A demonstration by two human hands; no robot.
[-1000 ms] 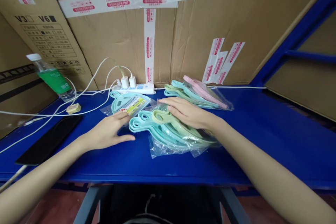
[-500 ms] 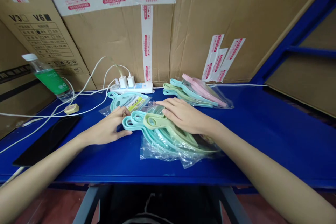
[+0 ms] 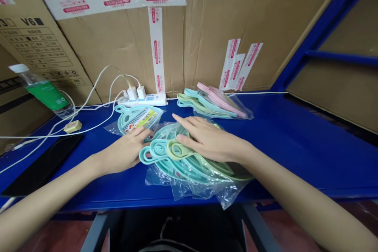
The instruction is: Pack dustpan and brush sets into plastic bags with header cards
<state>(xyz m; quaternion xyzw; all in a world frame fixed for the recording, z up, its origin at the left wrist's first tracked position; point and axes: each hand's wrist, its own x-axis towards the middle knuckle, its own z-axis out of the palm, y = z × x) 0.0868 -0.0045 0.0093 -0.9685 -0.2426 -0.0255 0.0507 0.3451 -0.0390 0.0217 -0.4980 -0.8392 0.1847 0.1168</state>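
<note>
Centrally, on a blue steel shelf [image 3: 298, 165], a loose pile of mint and pale-green plastic handled pieces [image 3: 203, 169], the handle ends with their oval holes pointing left, and clear plastic bags [image 3: 183, 187] spilling toward the shelf's front edge. Right hand [image 3: 209, 141] open and palm down on top of the pile, fingers spread, with no closed grip on anything. Left hand [image 3: 125, 153] also open, fingers loosely curved, low beside the pile, with no grasp visible. Its fingertips [image 3: 149, 133] close to the lower edge of a slotted, labelled plastic piece [image 3: 137, 121] in a clear bag, just behind the pile. Farther back, a second bagged group of pink, blue and green handled pieces [image 3: 212, 104], lying on the shelf near cardboard cartons [image 3: 103, 47] sealed with red-printed white tape [image 3: 155, 47]. Toward the left, a white power strip [image 3: 141, 100] with two white plug adapters [image 3: 136, 93] and trailing white cables [image 3: 88, 104]. Beyond those, a plastic bottle with a green label [image 3: 41, 90], lying tilted, a small beige block [image 3: 72, 126], and a flat black phone or tablet [image 3: 44, 165] near the shelf's left end.
</note>
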